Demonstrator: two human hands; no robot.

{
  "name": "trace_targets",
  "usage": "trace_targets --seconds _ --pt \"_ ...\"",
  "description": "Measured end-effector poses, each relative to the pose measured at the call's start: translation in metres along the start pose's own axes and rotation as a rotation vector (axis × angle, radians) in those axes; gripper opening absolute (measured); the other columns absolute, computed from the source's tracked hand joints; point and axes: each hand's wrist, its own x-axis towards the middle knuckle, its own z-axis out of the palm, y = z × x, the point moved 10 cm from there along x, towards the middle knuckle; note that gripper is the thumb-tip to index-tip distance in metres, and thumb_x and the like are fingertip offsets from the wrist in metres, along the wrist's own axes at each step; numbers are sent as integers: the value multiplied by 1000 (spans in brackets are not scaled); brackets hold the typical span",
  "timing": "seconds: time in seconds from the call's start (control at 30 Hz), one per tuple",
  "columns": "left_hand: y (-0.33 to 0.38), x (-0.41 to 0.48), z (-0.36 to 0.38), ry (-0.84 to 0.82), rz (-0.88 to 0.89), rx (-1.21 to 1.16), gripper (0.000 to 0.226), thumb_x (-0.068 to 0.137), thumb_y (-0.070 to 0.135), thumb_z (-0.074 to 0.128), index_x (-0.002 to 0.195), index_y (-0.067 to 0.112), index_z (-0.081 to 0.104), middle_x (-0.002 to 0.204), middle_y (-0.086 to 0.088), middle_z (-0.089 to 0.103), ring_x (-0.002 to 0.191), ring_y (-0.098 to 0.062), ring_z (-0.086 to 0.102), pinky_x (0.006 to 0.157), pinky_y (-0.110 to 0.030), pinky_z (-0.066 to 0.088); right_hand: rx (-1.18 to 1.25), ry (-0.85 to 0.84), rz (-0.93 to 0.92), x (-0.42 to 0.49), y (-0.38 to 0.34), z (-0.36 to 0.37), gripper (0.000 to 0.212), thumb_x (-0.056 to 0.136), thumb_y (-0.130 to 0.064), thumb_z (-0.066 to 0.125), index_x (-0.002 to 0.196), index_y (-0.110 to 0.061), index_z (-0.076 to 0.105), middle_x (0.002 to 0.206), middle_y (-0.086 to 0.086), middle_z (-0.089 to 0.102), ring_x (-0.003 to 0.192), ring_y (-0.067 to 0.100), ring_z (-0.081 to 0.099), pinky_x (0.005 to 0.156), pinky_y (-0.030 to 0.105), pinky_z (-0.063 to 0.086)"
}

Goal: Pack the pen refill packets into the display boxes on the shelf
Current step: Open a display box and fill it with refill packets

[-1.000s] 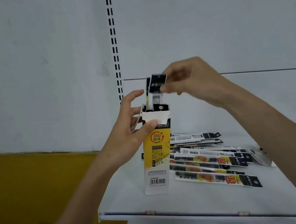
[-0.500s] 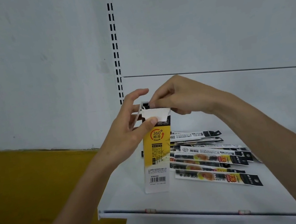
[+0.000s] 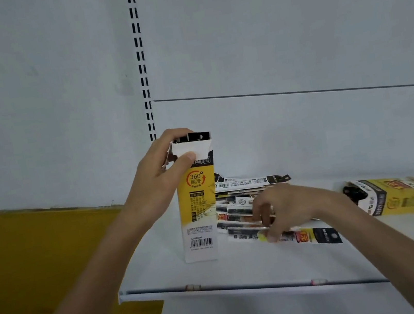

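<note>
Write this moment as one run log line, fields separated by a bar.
left hand: holds upright display box | right hand: on loose packets, grip unclear | second box: lying on shelf

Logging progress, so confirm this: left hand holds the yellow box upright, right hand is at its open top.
Not quite: the head view shows the right hand down on the loose packets on the shelf. The left hand does hold the yellow box upright.
</note>
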Motion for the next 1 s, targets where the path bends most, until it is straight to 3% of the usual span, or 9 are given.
trace_targets --seconds 0.2,0.33,0.43,0.57,0.63,0.73,0.8,0.93,1.0 --pt "0 0 -2 15 8 -8 20 79 37 46 92 50 52 99 17 61 93 -10 59 73 -20 46 23 134 2 0 1 -14 22 68 -20 78 72 -32 60 67 -17 48 65 3 47 58 21 36" --pt "1 -2 -4 15 15 -5 20 78 37 45 97 44 51 102 13 61 91 -7 59 65 -9 45 51 460 70 -19 12 -57 17 78 -14 65 86 -28 70 74 -11 58 78 14 59 68 26 45" --pt "2 -3 -2 12 16 -7 21 79 37 45 97 44 51 103 11 61 92 -8 59 66 -11 46 270 511 16 -28 12 -67 19 85 -6 54 85 -22 65 67 -8 64 62 7 62 59 19 50" --pt "6 -3 0 -5 14 0 20 79 36 46 96 46 50 101 16 60 92 -6 58 67 -13 45 628 565 3 -33 17 -70 30 92 -8 39 90 -13 69 96 16 67 84 31 65 60 26 57" --pt "12 -1 0 -25 24 15 22 85 30 53 98 47 49 102 18 58 90 -1 58 64 -8 46 714 641 -4 -35 20 -75 24 92 -19 48 85 -11 70 95 18 67 82 32 63 54 21 52" --pt "14 1 -2 -22 14 92 41 90 21 51 105 57 36 111 12 51 92 0 55 61 -6 44 557 829 -10 -46 19 -96 12 81 -26 69 79 -15 64 82 9 67 58 17 54 51 18 39" --pt "16 1 -2 -8 13 118 42 90 20 51 106 55 35 113 11 50 93 -1 54 61 -7 43 609 850 -59 -49 14 -105 16 80 -14 71 90 -15 59 96 5 67 54 10 64 54 13 46" --pt "20 0 0 -24 57 129 30 88 18 53 101 45 48 106 17 57 94 0 56 68 -4 45 670 764 -133 -47 -1 -116 68 86 -8 63 138 -32 27 96 2 71 69 12 71 77 30 54" --pt "20 0 1 -25 56 141 25 87 20 53 98 42 49 104 10 59 94 -3 57 68 -5 43 711 762 -178 -50 -9 -127 56 89 -13 60 138 -21 35 92 -5 73 81 9 71 88 36 52"
